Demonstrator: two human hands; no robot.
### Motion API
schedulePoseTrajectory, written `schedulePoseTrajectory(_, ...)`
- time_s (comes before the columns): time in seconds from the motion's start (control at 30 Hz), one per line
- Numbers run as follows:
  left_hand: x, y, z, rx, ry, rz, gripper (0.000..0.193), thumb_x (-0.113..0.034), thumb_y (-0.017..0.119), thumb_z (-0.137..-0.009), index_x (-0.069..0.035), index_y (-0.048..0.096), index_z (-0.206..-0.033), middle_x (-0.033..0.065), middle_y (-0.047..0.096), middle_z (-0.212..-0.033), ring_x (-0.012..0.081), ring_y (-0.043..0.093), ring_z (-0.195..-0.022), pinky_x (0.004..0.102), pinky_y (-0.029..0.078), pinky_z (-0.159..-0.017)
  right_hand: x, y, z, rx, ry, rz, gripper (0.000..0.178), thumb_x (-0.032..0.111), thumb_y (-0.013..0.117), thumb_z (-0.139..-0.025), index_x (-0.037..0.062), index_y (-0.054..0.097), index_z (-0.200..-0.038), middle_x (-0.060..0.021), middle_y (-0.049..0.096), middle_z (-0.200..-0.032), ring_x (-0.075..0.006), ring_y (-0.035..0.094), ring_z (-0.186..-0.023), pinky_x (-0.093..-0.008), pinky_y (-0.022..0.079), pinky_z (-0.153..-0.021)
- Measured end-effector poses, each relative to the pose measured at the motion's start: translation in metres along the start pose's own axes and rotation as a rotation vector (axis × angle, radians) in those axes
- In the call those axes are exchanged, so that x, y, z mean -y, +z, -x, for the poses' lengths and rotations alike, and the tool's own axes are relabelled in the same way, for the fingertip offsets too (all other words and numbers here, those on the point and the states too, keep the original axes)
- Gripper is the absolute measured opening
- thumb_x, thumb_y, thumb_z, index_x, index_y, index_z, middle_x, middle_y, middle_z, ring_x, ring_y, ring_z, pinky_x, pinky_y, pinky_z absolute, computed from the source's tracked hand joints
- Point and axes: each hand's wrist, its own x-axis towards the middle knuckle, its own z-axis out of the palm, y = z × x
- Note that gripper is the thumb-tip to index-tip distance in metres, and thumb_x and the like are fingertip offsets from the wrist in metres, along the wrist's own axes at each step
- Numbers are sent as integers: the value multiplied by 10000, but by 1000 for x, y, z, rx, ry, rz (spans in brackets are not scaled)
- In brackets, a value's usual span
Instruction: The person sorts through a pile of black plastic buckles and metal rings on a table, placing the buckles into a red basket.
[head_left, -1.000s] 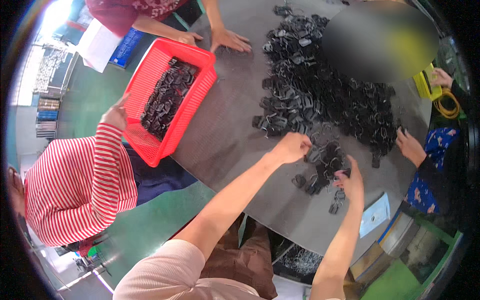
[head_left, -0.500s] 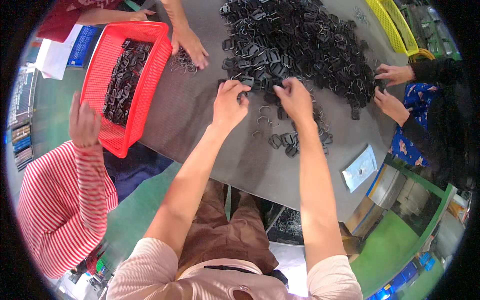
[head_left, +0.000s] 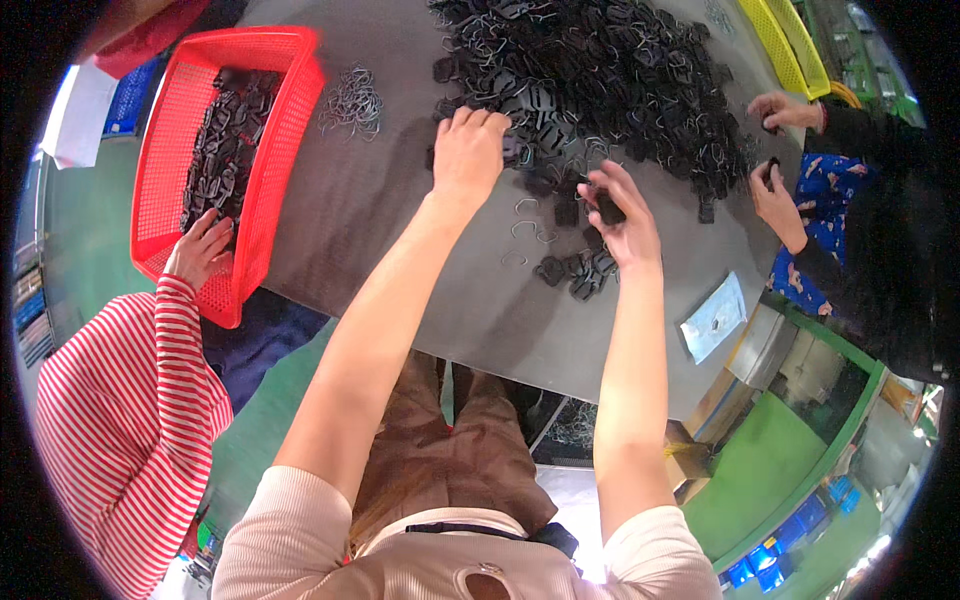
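Note:
A large heap of black plastic buckles (head_left: 600,90) covers the far middle of the table. My left hand (head_left: 468,152) is at the heap's near left edge, its fingers curled down together; what lies under the fingertips is hidden. To the right, my right hand (head_left: 632,225) is raised over the table, thumb and fingers around a black plastic buckle (head_left: 608,208). A small group of loose buckles (head_left: 582,272) lies just below that hand. Several bent metal wire hooks (head_left: 524,225) are scattered between my two hands.
A red basket (head_left: 265,235) of black buckles stands at left, a striped-sleeved person's hand (head_left: 203,250) in it. Wire hooks (head_left: 353,102) lie beside it. On the right are another person's hands (head_left: 780,205), a plastic packet (head_left: 714,318) and a yellow basket (head_left: 785,45).
My left hand has moved away from me onto the heap. My right hand has shifted right and nearer, turning with a buckle. One co-worker's hand left the hooks; the striped-sleeved person's hand entered the basket.

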Motion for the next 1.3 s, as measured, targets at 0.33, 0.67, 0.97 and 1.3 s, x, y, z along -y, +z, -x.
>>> schedulePoseTrajectory(0.33,19,-22,-6,354,-1048,1460,234,-271,534,-848,-55,620,-874,-13,534,-641,70,515,-617,242,440,-574,-25,26,-85,-259,-149,1102,329,321,717,-666,59,604,-830,-83,638,-806,-235,612,-744,-357,451,-614)
schedulePoseTrajectory(0.67,-18,18,15,268,76,71,292,-251,634,-736,-95,559,-972,65,541,-807,250,581,-737,340,491,-613,-10,-4,-57,-124,8,747,203,197,680,-719,89,597,-869,-42,619,-840,-177,602,-765,-240,429,-510)
schedulePoseTrajectory(0.97,12,-15,-5,78,-246,564,168,-175,610,-796,-8,621,-804,77,578,-737,174,550,-638,280,430,-580,-33,34,-75,-401,-161,1480,435,346,751,-612,54,578,-885,-124,576,-941,-305,577,-862,-393,471,-727)
schedulePoseTrajectory(1.3,47,-51,2,359,-918,1816,138,-212,553,-818,-74,548,-827,61,596,-851,142,529,-617,258,437,-536,-32,25,-86,-263,-216,1349,406,272,743,-638,37,557,-912,-105,602,-832,-242,593,-721,-322,468,-622)
